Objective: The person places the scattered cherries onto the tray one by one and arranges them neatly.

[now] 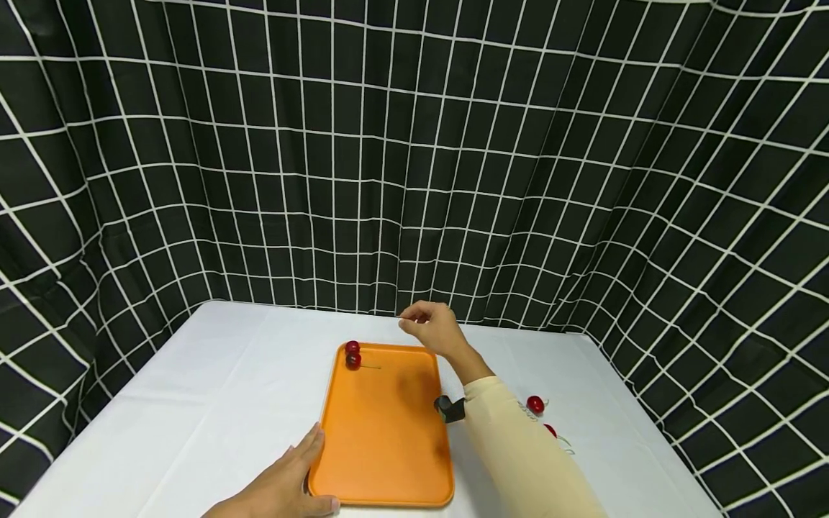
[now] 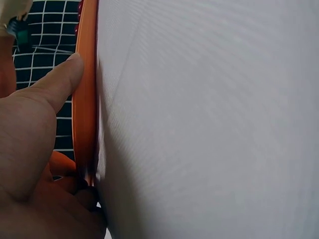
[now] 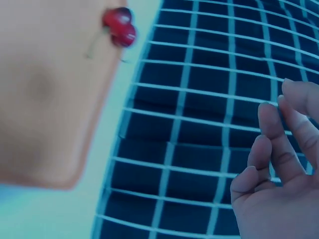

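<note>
An orange tray (image 1: 388, 424) lies on the white cloth. My left hand (image 1: 278, 482) holds its near left corner, fingers along the left side and thumb at the front edge; the left wrist view shows a digit against the rim (image 2: 85, 109). Two dark red cherries (image 1: 352, 360) touch each other in the tray's far left corner, one with a green stem. Past the tray's far right corner, my right hand (image 1: 435, 329) is raised with loosely bent fingers. In the right wrist view nothing shows between its fingertips (image 3: 269, 117).
Right of the tray, beside my right sleeve (image 1: 524, 446), lie a red cherry (image 1: 535, 404) and another red cherry (image 1: 550, 429), partly hidden by the sleeve. The white tablecloth (image 1: 194, 403) surrounds the tray. A black curtain (image 1: 376, 158) with white grid lines encloses the back and sides.
</note>
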Demonstrator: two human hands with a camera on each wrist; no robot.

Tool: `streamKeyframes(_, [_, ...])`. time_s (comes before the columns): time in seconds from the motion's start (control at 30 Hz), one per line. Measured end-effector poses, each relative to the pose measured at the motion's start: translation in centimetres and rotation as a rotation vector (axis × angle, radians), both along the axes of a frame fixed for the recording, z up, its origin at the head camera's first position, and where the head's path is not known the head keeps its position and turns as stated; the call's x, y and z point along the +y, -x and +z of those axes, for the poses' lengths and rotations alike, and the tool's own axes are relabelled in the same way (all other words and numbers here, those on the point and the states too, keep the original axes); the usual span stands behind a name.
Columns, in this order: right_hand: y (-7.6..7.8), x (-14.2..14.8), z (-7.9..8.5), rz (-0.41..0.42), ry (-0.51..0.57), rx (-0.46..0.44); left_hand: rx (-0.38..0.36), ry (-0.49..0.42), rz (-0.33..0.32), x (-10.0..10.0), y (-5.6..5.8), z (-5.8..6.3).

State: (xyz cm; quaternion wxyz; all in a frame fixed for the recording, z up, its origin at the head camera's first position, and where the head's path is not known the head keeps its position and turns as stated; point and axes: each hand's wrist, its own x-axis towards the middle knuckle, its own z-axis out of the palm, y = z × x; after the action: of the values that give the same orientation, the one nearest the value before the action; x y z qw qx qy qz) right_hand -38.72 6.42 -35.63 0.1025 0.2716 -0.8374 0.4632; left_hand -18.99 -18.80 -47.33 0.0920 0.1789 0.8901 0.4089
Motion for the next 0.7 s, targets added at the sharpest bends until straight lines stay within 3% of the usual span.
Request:
streamKeyframes(0.13, [-1.1,2.0,1.8,0.032,0.067,0.039,0.013,0.007,-0.005,0.0,-0.1,0.1])
streamKeyframes(0.3, [-2.6,4.7,3.4,0.08,0.116,0.07,-0.026,0.028,0.048,0.1,-0.1,0.3])
streamKeyframes(0.53, [-7.7,8.0,6.7,0.067,0.11,0.11,-0.043,0.051,0.063,0.1,-0.2,0.3])
streamKeyframes(0.7, [-8.9,11.9,5.4,-0.003,0.117,0.143,-0.052,0.07,0.079,0.0,-0.3,0.5])
